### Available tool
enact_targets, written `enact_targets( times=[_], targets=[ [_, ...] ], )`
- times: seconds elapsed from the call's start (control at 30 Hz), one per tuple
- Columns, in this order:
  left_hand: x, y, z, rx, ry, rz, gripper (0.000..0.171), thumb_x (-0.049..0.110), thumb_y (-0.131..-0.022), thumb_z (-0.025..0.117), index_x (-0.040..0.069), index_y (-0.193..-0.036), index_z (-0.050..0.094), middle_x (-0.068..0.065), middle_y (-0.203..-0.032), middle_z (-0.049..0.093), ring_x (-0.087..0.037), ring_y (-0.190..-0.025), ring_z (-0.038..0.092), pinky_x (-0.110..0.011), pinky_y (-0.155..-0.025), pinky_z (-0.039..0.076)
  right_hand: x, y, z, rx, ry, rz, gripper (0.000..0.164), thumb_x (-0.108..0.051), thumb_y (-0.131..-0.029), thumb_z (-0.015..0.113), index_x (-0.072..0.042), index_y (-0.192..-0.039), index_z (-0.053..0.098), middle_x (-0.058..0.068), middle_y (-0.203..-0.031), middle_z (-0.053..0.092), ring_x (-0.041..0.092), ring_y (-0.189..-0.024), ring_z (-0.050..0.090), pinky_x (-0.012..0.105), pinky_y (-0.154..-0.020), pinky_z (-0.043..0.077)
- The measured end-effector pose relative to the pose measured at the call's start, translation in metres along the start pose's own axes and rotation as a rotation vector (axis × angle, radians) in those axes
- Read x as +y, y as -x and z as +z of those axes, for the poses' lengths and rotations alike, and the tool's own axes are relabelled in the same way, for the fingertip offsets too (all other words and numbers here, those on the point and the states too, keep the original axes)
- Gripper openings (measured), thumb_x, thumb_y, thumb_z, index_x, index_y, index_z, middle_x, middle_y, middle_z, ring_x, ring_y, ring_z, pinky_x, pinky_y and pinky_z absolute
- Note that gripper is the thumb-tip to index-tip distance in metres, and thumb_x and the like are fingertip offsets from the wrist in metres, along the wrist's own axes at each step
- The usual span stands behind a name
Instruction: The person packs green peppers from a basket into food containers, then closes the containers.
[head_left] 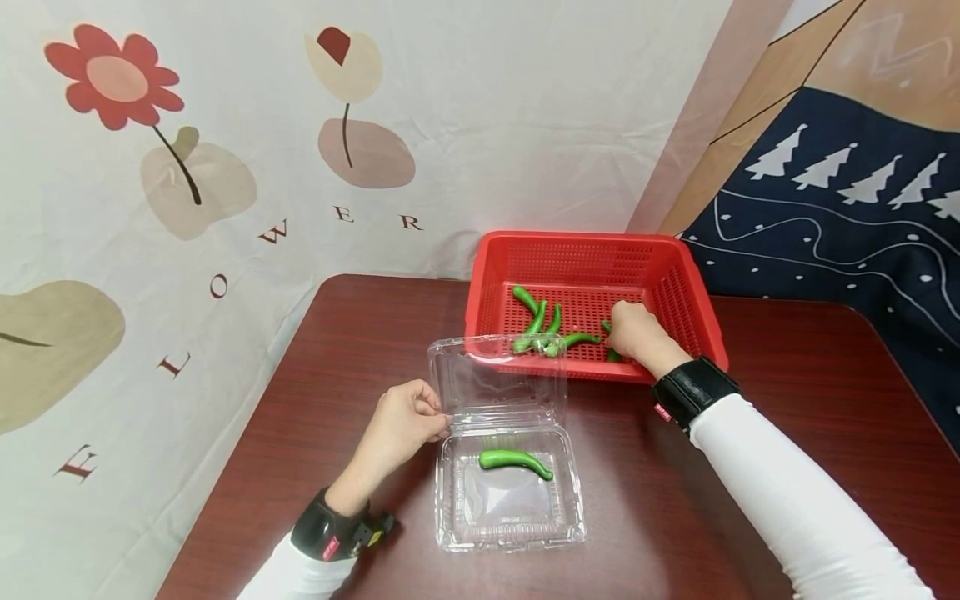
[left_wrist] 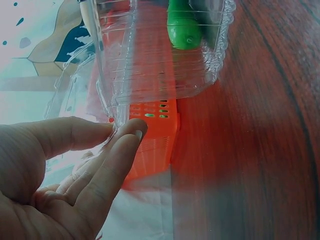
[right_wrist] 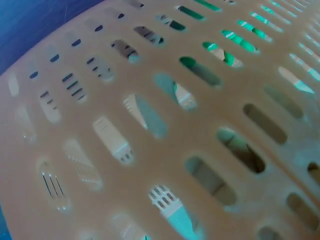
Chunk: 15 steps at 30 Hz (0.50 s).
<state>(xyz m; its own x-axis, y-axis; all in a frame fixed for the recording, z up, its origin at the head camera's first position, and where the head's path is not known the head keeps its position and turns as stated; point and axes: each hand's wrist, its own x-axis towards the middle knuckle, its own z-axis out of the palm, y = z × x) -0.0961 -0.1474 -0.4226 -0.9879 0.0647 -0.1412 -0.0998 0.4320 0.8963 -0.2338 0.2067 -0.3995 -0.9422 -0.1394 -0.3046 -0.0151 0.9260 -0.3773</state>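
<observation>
My left hand (head_left: 405,421) pinches the side edge of a clear plastic clamshell box (head_left: 444,533) near its hinge, between thumb and fingers; the left wrist view shows this pinch close up. The lid (head_left: 495,392) stands raised at the back. One curved green chili pepper (head_left: 513,459) lies in the base. Inside the red basket (head_left: 596,242), my right hand (head_left: 636,333) has its fingers curled at another green chili pepper (head_left: 614,356), whose ends show past the fingertips. Several more green peppers (head_left: 540,321) lie to the left of that hand. The basket's wall hides my right hand in the right wrist view.
The dark red wooden table (head_left: 337,333) carries the box in front and the basket at the back. The lid's top edge overlaps the basket's front wall in the head view. A printed cloth (head_left: 450,100) hangs behind the table.
</observation>
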Motion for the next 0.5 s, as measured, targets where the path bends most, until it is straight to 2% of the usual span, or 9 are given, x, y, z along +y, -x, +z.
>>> enact_targets(
  times=[0.13,0.3,0.4,0.5],
  targets=[
    [-0.0001,0.0003,0.0002,0.002,0.004,-0.003,0.021,-0.009,-0.079,0.076,0.004,-0.079,0.060,-0.004,-0.069,0.073,-0.017,-0.060,0.071,-0.034,-0.058,0.061,-0.0019,-0.0010,0.0025,-0.011,-0.004,0.003,0.019,-0.008,-0.096,0.072,0.000,-0.086,0.058,0.007,-0.069,0.052,0.021,-0.061,0.057,0.029,-0.056,0.045],
    [0.0002,-0.0002,0.0000,0.002,0.006,-0.006,0.021,-0.010,-0.080,0.076,0.003,-0.079,0.060,-0.005,-0.069,0.073,-0.017,-0.061,0.071,-0.038,-0.060,0.063,-0.0023,-0.0028,0.0064,-0.008,0.002,-0.017,0.020,-0.007,-0.095,0.067,-0.003,-0.077,0.059,0.004,-0.062,0.050,0.019,-0.057,0.053,0.029,-0.052,0.040],
    [0.0002,-0.0005,0.0000,-0.005,0.011,-0.011,0.021,-0.010,-0.080,0.076,0.003,-0.080,0.060,-0.006,-0.069,0.073,-0.018,-0.061,0.071,-0.037,-0.060,0.063,-0.0021,-0.0036,0.0087,0.022,0.035,-0.075,0.009,-0.001,-0.089,0.063,-0.003,-0.081,0.068,0.005,-0.071,0.058,0.021,-0.064,0.052,0.032,-0.056,0.039],
    [-0.0001,-0.0004,0.0001,-0.008,0.014,-0.009,0.021,-0.010,-0.081,0.076,0.003,-0.080,0.060,-0.006,-0.069,0.073,-0.018,-0.061,0.071,-0.034,-0.060,0.062,-0.0032,-0.0040,0.0089,0.052,0.042,-0.137,0.019,0.000,-0.087,0.060,-0.003,-0.097,0.077,0.011,-0.090,0.071,0.025,-0.073,0.057,0.037,-0.062,0.045]
  ],
)
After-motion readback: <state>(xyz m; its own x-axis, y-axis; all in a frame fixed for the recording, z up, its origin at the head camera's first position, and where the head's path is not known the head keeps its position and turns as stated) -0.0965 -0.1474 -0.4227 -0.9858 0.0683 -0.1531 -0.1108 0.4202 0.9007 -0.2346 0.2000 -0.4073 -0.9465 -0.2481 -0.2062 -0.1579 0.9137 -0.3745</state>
